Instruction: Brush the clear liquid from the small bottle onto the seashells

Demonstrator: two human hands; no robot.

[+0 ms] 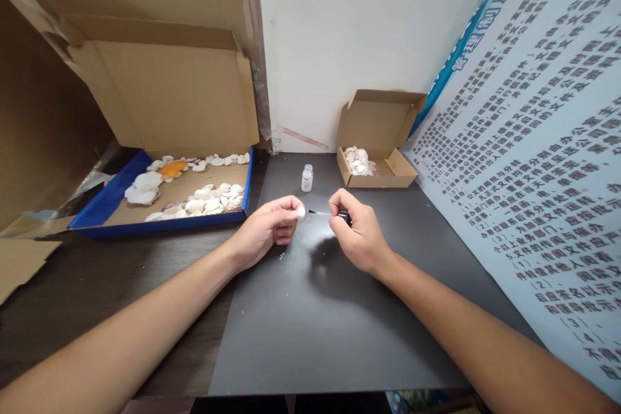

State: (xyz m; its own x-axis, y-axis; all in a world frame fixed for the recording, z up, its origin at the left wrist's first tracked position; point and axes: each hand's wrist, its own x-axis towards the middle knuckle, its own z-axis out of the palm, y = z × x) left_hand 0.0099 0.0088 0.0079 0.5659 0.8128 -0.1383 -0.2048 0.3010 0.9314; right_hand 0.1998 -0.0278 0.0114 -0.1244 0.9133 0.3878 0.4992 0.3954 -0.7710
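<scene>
Between thumb and fingertips, my left hand pinches a small white shell. My right hand is closed round the black cap of a small brush, whose dark tip points left, just short of the shell. Behind the hands a small clear bottle with a pale label stands upright and uncapped. Both hands are above a dark grey mat.
At the left lies an open blue-edged box holding several white shells and an orange one. A smaller cardboard box with shells stands at the back right. A printed sheet rises along the right; a white panel stands behind.
</scene>
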